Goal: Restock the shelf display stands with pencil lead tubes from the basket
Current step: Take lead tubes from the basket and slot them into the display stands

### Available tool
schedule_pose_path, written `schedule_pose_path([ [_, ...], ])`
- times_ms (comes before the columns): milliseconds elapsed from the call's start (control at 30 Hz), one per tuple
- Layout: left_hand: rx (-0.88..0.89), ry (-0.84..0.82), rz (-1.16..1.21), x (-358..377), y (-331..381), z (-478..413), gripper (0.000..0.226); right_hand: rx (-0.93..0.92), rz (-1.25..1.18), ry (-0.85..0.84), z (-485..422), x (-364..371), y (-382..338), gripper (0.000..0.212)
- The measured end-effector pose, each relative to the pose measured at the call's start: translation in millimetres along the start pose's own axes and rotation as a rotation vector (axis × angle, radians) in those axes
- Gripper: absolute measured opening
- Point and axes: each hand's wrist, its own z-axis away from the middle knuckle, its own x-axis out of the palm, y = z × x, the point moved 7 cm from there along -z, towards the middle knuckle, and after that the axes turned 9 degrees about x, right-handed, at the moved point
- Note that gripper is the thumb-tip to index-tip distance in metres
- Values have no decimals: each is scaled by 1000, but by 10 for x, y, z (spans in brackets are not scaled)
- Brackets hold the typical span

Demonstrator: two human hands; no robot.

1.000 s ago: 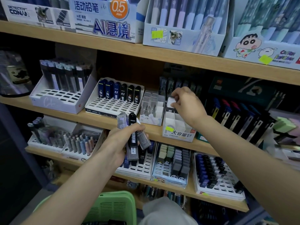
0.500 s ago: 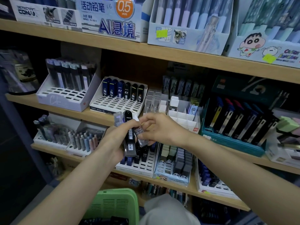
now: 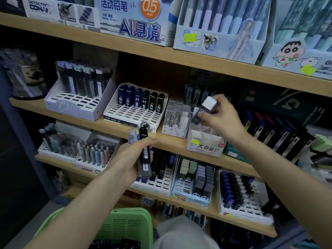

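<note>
Finds the right hand [image 3: 221, 119] gone from the bundle of tubes [image 3: 144, 159] since half a second ago and raised to the white stand [image 3: 204, 148] on the middle shelf [image 3: 107, 127]. Records it pinching one white-capped tube [image 3: 207, 106] between thumb and fingers, tilted, just above the stand's compartments. Finds the left hand [image 3: 133, 159] curled round that bundle, upright, before the shelf edge. Notes the green basket [image 3: 124, 225] below, between the forearms.

Box, 12 o'clock [image 3: 133, 24]: 活动铅笔, 0.5 mm, AI悬境
Box, 11 o'clock [image 3: 59, 9]: DETECTIV CONA
Stand, 4 o'clock [image 3: 206, 149]: 大容量
Tubes, 10 o'clock [image 3: 137, 98]: 0.3
Tubes, 6 o'clock [image 3: 159, 172]: HB 0.5
</note>
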Motion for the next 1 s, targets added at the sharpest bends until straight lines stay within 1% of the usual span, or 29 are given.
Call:
schedule_pose_path([
  [67, 2, 7, -7, -9, -10, -13, 15, -38, 131, 85, -121, -86, 30, 25],
  [133, 3, 11, -6, -2, -16, -23, 15, -56, 221, 98, -217, -86, 80, 24],
  [300, -15, 4, 10, 19, -34, -44, 17, -132, 353, 64, -292, 8, 109, 23],
  [400, -13, 0, -1, 19, -39, -65, 17, -176, 409, -5, -306, 93, 99, 24],
  [500, -10, 1, -8, 27, -49, -70, 15, -157, 471, -65, -342, 158, 143, 21],
  [600, -11, -2, -10, 39, -69, -78, 14, -153, 516, -93, -356, 189, 169, 7],
  [667, -13, -11, -28, 44, -79, -95, 15, -191, 533, -56, -350, 195, 159, 16],
  [733, -15, -13, -40, 43, -87, -116, 16, -251, 540, -1, -337, 203, 122, 20],
  [867, -25, -21, -46, 57, -120, -132, 15, -287, 467, 62, -347, 160, 68, 23],
  [1000, -34, -19, -38, 73, -135, -147, 16, -315, 509, 83, -337, 150, 76, 16],
])
